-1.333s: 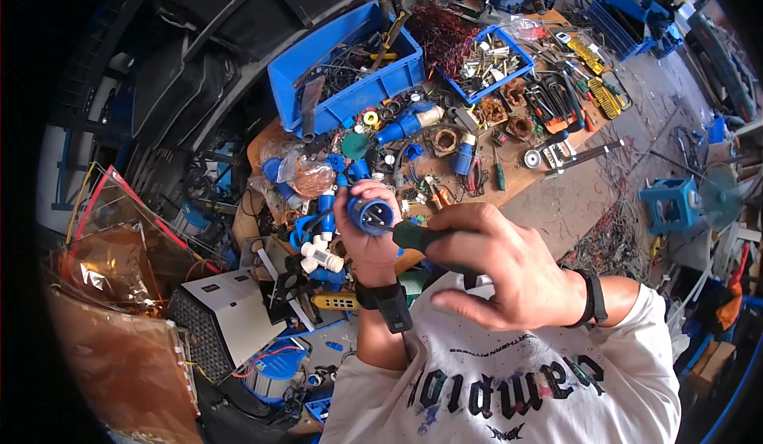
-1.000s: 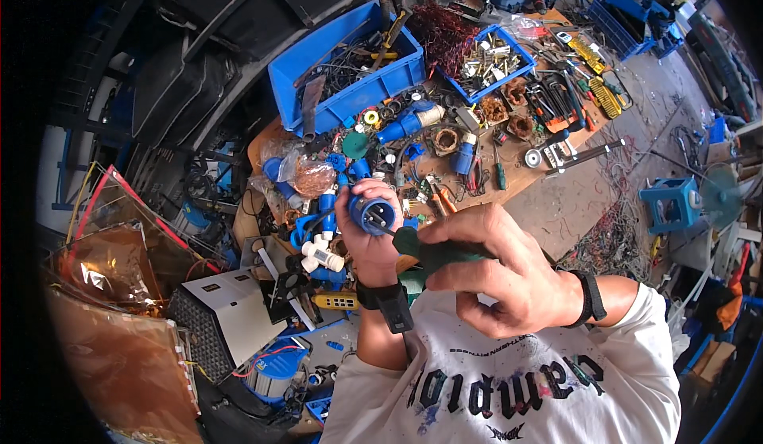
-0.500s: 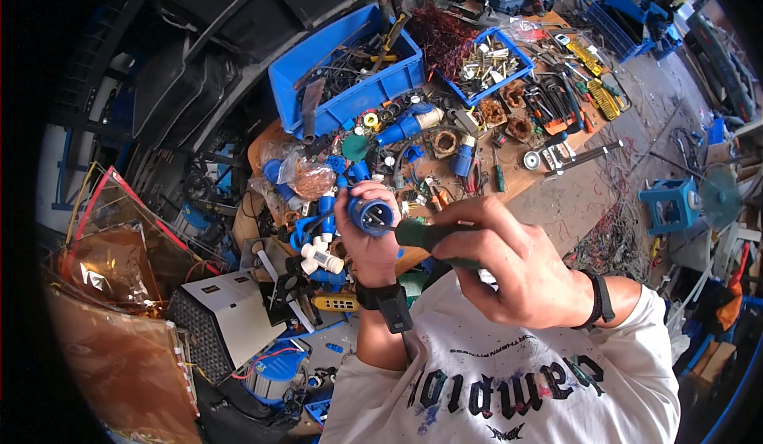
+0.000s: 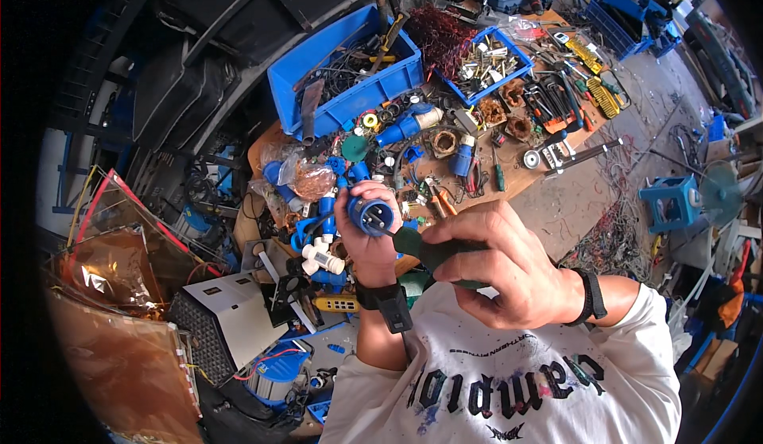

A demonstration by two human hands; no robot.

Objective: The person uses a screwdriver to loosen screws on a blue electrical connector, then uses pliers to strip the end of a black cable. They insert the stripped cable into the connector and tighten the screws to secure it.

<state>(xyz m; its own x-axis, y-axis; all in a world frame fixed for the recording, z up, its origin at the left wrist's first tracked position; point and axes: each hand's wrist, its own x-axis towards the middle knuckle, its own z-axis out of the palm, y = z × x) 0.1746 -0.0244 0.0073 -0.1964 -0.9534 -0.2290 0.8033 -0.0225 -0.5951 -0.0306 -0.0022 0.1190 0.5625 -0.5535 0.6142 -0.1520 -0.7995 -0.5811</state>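
Observation:
My left hand (image 4: 366, 253) is wrapped round a round blue industrial plug (image 4: 369, 215), its open face with metal pins turned up. A screwdriver with a dark green handle (image 4: 421, 247) reaches into that face; its tip is hard to make out among the pins. My right hand (image 4: 509, 269) grips the handle from the right with curled fingers. White pipe-like fittings (image 4: 322, 257) lie just beside my left wrist, among other blue connectors (image 4: 326, 209) on the cluttered wooden table (image 4: 509, 186).
A large blue crate (image 4: 350, 86) of cables and tools and a smaller crate (image 4: 489, 62) of metal parts stand at the back. Hand tools (image 4: 564, 106) lie on the right. A blue stool (image 4: 668, 201) stands right of the table; copper-coloured sheets (image 4: 123, 345) are at lower left.
My right hand's fingers have shifted back and forth round the screwdriver handle, which tilts slightly. My left hand holds the plug in nearly the same place.

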